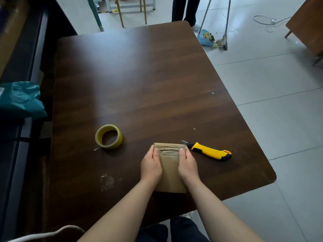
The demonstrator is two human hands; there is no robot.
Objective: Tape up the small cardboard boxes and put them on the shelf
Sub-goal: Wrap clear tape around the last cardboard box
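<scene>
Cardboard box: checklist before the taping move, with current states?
1. Hold on cardboard box: ok, left hand and right hand grip its sides on the table, thumbs on top.
2. Top seam closed: not ok, a gap shows between the thumbs.
3. Reach to tape roll: ok, it lies flat just left of the box.
4. Tape's free end findable: cannot tell.
5. Safe utility knife: not ok, blade out, tip close to the box's far right corner.
6. Hand free for the tape: not ok, both hold the box.
</scene>
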